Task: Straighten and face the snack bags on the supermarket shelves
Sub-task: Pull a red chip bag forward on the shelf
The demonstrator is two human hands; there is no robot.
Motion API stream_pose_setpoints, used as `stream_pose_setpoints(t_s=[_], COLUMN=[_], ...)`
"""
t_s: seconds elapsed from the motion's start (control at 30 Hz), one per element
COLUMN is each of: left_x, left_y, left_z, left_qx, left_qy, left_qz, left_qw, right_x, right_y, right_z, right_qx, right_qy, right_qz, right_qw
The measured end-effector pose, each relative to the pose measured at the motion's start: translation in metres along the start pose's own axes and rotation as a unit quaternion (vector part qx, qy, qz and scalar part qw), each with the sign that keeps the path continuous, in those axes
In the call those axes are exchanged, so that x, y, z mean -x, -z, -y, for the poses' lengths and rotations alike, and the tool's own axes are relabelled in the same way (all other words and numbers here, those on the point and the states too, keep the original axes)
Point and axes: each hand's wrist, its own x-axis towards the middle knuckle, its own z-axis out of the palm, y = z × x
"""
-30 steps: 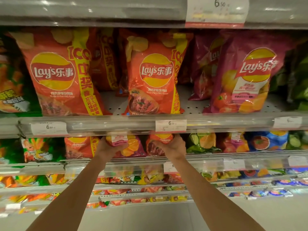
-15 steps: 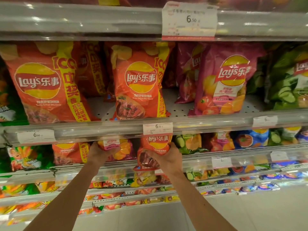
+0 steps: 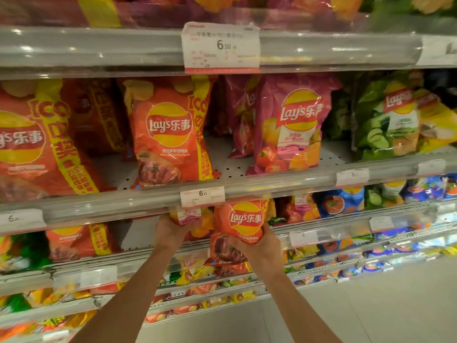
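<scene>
Grey metal shelf rail (image 3: 103,206), perforated shelf deck (image 3: 232,167), pale floor (image 3: 371,305)

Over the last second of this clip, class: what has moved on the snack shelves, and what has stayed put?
The right hand has drawn the small orange bag out from under the shelf rail, toward the camera and a little down, so its logo now shows in full. The left hand keeps hold of the pink bag, barely shifted. The big bags on the shelf above stay put.
</scene>
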Motion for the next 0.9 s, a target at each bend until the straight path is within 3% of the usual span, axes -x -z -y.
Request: stream_pose_setpoints(t_s=[0.4, 0.57, 0.73, 0.8, 0.9], left_x=[0.010, 0.007, 0.023, 0.030, 0.038], left_y=[-0.041, -0.030, 0.012, 0.036, 0.075], left_z=[-0.019, -0.018, 0.008, 0.022, 0.047], left_qx=[-0.034, -0.013, -0.002, -0.036, -0.173], left_qy=[-0.032, -0.029, -0.099, -0.124, -0.179], left_qz=[0.060, 0.118, 0.150, 0.135, 0.037], left_qw=[0.997, 0.993, 0.984, 0.982, 0.968], right_x=[0.001, 0.009, 0.020, 0.026, 0.033], right_y=[0.038, 0.028, -0.003, -0.023, -0.060], right_z=[-0.021, -0.016, 0.006, 0.018, 0.036], right_qx=[0.014, 0.026, 0.026, 0.023, 0.026], right_qy=[-0.018, -0.007, 0.010, 0.016, 0.023], right_qz=[-0.070, -0.063, -0.027, -0.008, 0.025], right_qw=[0.997, 0.998, 0.999, 1.000, 0.999])
